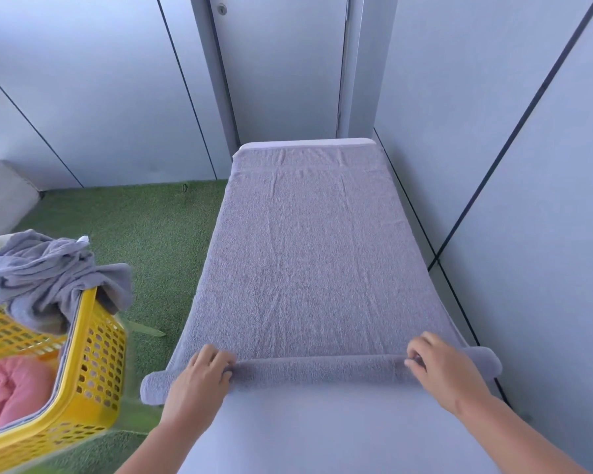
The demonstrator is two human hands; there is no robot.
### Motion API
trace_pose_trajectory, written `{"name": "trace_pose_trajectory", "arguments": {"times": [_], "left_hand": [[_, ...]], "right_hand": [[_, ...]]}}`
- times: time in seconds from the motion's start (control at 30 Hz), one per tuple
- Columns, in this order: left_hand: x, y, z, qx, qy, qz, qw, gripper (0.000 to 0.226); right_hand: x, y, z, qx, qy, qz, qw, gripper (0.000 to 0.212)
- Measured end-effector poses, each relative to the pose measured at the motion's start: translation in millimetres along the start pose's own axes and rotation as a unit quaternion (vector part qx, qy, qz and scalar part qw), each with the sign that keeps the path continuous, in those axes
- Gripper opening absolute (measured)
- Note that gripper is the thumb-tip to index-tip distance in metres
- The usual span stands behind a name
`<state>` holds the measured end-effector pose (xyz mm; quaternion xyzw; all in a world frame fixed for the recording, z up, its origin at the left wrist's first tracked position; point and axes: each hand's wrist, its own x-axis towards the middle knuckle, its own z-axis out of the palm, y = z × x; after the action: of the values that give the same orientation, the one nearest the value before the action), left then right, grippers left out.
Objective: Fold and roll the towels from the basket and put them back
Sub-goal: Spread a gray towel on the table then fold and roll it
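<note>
One desk [322, 432], pale. One grey towel [315, 254] spread along it, near edge turned into a short roll [317, 369]. One yellow basket [93, 364] at left, unfolded towels [48, 271] heaped inside. Left hand [199, 374], right hand [442, 367]: fingers curled onto the roll's ends. Best rolled evenly, both ends advancing together, kept tight.

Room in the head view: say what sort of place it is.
Probably a small laundry or utility nook, perhaps a balcony. A grey towel lies on a narrow table, a yellow basket of laundry stands on green artificial turf, and plain grey panel walls enclose it.
</note>
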<state>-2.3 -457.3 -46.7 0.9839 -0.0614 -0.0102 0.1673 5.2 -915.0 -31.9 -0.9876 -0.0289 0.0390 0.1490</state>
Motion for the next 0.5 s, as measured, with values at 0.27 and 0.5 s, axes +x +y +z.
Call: {"name": "trace_pose_trajectory", "arguments": {"times": [0.27,0.5], "left_hand": [[-3.3,-2.8,-0.6,0.064,-0.038,0.037,0.997,0.039],[-0.6,-9.7,-4.8,0.082,-0.018,0.044,0.996,0.021]], "right_hand": [[0.7,11.5,9.1,-0.072,-0.052,-0.062,0.994,0.033],[8.8,2.5,-10.6,-0.064,-0.142,-0.037,0.987,0.02]]}}
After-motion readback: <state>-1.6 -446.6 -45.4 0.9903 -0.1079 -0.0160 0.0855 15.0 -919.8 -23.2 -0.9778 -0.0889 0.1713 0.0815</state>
